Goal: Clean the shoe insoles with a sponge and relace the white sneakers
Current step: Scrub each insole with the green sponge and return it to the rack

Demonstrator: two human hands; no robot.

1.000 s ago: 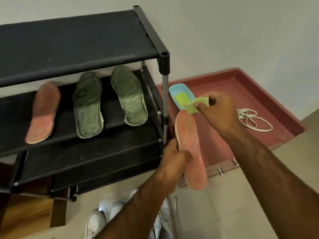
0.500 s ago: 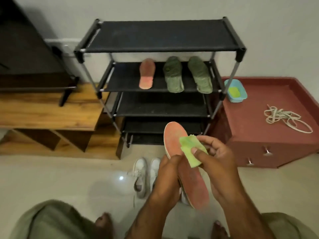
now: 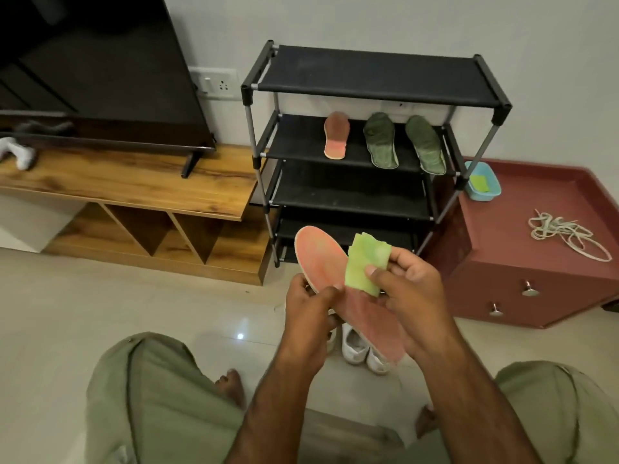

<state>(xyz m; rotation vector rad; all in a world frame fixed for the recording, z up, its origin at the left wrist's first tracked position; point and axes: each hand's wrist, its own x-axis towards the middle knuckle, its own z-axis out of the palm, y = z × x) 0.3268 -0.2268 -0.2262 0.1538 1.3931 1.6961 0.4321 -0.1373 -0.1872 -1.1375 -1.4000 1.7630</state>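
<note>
Pink insole (image 3: 320, 262): left hand (image 3: 311, 309) is gripping its edge, holding it above the white sneakers (image 3: 355, 346) on the floor (image 3: 100, 313).
Green sponge (image 3: 363, 262): right hand (image 3: 413, 296) is pinching it, pressing it against the insole.

The person wears loose olive-green trousers or shorts (image 3: 150, 396); I can't tell which from here. The cloth is soft and creased over both knees, with a stitched seam running lengthwise along the left leg and a small round stud at its far end. The left forearm (image 3: 284, 396) and right forearm (image 3: 469, 380) are bare, as are the left hand (image 3: 310, 306) and right hand (image 3: 412, 296). The left foot (image 3: 231, 385) and right foot (image 3: 425, 421) are bare too.
</note>
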